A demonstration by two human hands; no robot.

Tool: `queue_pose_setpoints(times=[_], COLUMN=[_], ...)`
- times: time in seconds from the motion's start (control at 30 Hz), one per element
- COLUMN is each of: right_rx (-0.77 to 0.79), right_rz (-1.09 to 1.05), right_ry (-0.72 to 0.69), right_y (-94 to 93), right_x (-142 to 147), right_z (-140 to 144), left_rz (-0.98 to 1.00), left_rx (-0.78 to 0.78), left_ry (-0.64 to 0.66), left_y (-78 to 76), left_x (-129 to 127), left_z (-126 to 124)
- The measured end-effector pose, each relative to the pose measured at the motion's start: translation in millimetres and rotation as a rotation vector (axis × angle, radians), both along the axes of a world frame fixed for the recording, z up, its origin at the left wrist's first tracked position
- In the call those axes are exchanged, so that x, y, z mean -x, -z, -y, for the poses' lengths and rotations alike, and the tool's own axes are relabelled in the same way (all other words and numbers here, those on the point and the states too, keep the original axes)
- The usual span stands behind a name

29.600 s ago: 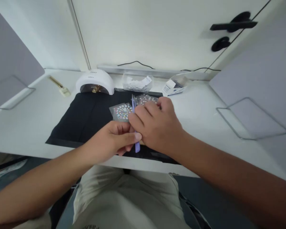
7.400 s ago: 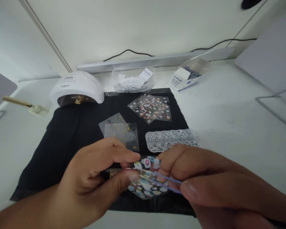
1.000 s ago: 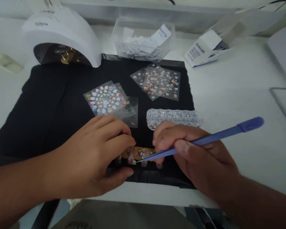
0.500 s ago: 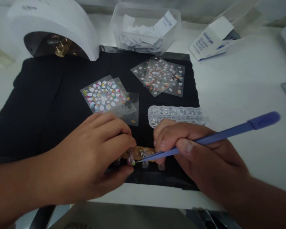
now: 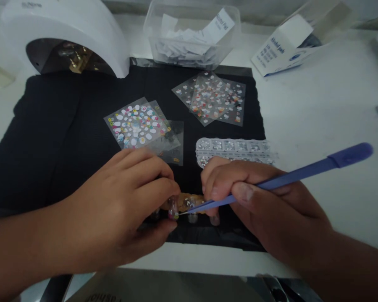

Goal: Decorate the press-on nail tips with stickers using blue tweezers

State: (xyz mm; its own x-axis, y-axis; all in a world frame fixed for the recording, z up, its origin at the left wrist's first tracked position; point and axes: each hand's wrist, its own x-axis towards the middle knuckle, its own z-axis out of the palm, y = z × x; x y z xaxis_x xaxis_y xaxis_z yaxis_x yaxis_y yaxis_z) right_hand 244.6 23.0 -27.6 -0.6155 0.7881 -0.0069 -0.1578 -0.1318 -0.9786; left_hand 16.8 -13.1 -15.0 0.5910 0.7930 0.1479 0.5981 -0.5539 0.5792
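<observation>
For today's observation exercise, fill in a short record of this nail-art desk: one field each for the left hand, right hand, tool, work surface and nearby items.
Left hand: left hand steadies a strip of nail tips on the mat.
Right hand: right hand grips the purple tweezers.
Tool: the tweezers' tip meets one nail tip, beside the left fingertips.
Work surface: black mat on a white table.
Nearby items: sticker sheets, rhinestone tray, nail lamp, clear tub of paper slips, white box.
</observation>
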Motion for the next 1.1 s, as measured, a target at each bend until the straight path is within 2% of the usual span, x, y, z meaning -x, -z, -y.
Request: queue_pose_setpoints(times=[1.1], right_rx=[0.008], right_rz=[0.062], right_ry=[0.0], right_y=[1.7], right_x=[-1.8], right_z=[0.4], left_rz=[0.008], left_rx=[0.016], left_ry=[0.003], left_y=[-3.2], left_x=[0.3], left_z=[0.7])
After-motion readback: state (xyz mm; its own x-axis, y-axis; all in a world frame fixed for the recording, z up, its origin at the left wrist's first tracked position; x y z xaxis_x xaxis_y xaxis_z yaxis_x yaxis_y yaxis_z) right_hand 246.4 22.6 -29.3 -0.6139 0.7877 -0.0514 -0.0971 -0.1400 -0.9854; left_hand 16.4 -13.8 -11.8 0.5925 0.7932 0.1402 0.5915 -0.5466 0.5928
